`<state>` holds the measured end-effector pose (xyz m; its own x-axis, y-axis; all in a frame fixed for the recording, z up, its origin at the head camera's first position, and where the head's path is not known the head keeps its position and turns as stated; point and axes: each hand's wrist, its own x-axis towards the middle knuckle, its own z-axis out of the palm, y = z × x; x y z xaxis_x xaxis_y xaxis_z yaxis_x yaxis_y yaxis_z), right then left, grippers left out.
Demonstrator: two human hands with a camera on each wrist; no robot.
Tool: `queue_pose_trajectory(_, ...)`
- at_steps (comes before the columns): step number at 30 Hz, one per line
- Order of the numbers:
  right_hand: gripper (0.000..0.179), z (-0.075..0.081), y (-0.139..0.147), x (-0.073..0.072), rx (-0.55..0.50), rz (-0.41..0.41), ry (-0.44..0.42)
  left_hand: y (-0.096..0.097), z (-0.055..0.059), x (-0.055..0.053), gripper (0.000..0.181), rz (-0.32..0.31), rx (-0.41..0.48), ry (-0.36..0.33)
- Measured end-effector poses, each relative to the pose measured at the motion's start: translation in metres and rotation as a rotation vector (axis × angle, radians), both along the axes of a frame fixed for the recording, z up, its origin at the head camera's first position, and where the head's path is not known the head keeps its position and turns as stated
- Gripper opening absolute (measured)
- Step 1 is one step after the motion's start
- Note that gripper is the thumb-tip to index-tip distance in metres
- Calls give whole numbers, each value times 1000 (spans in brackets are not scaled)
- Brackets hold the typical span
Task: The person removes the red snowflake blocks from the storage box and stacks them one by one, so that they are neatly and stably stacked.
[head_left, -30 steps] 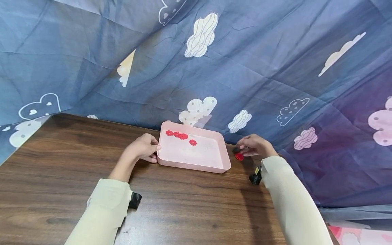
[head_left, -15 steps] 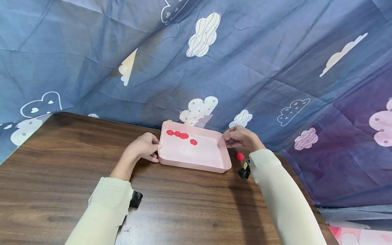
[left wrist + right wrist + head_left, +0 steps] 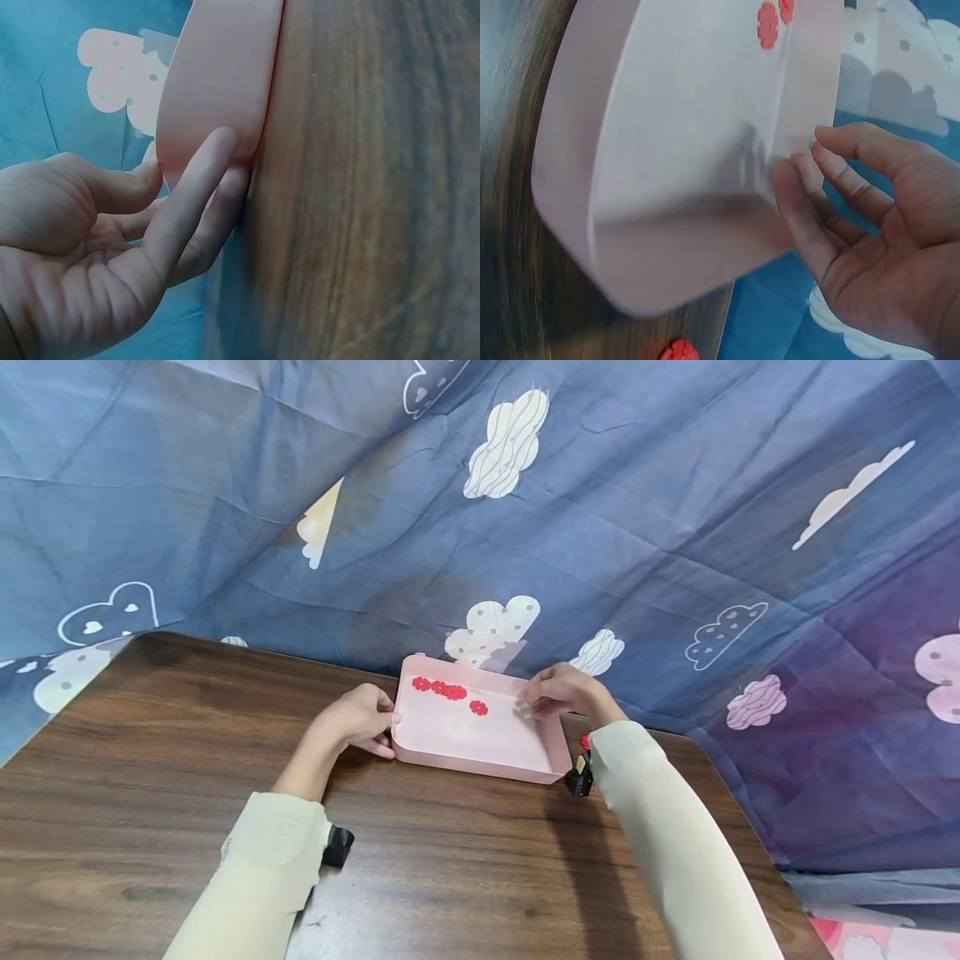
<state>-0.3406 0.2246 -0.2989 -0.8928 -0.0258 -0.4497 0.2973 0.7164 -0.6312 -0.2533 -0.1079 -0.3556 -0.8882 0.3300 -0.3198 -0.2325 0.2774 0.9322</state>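
A shallow pink tray (image 3: 480, 764) stands on the table, with several red flower-shaped discs (image 3: 478, 707) in its back left part. My left hand (image 3: 360, 720) grips the tray's left end; in the left wrist view the thumb meets the rim and fingertips press the outer wall. Over the tray's right end hovers my right hand (image 3: 558, 689), fingers bent and bunched. In the right wrist view, thumb and finger tips come close together, and no disc shows clearly between them. A faint grey patch lies beneath these fingers, shadow or something pale.
Outside the tray's right end lies a red piece (image 3: 679, 351) on the wooden table (image 3: 435, 860), partly hidden by the right wrist in the head view. A blue curtain (image 3: 360, 527) with cloud prints hangs along the table's back edge.
My right hand has moved left, from beside the red piece on the table to over the tray's right end. The left hand keeps its hold on the tray.
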Motion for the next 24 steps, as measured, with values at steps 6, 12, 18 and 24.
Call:
queue_pose_trajectory(6,15,-6,-19,-4,-1,-14,-10,1,2,0,32,-1,-14,-10)
queue_pose_trajectory(12,15,-7,-33,-9,7,48,-3,0,1,-2,34,-7,5,-20)
queue_pose_trajectory(18,13,-13,-45,-12,18,54,-28,0,3,-1,34,-17,-1,-14)
queue_pose_trajectory(24,15,-23,-56,-14,62,72,-10,0,3,-1,29,-15,-15,-9)
